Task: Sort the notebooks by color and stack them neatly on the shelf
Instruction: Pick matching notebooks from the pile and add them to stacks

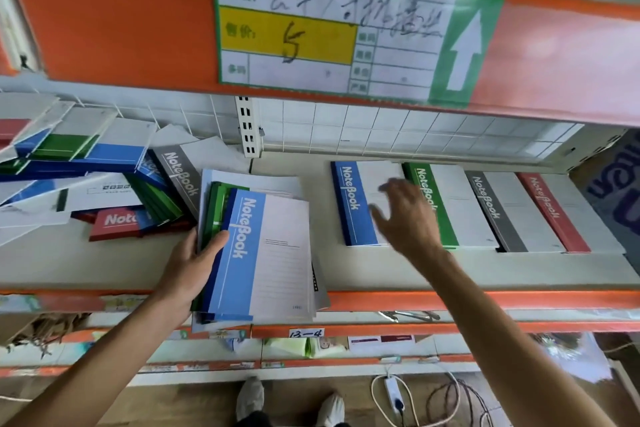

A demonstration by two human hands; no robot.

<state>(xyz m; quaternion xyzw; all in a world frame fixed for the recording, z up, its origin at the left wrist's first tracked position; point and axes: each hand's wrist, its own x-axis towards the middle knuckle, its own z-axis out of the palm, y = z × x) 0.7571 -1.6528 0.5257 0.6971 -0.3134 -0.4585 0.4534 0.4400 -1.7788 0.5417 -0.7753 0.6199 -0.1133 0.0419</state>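
Note:
My left hand grips a bundle of notebooks by its left edge, a blue-spined one on top, green and blue ones beneath. The bundle hangs over the shelf's front edge. My right hand hovers with spread fingers above the shelf, over the gap between the blue stack and the green stack, holding nothing. Further right lie a grey stack and a red stack, all side by side. A jumbled heap of mixed notebooks fills the shelf's left part.
An orange upper shelf front with a large price label hangs close overhead. A white wire grid backs the shelf. Below are lower shelves, a power strip with cables on the floor, and my shoes.

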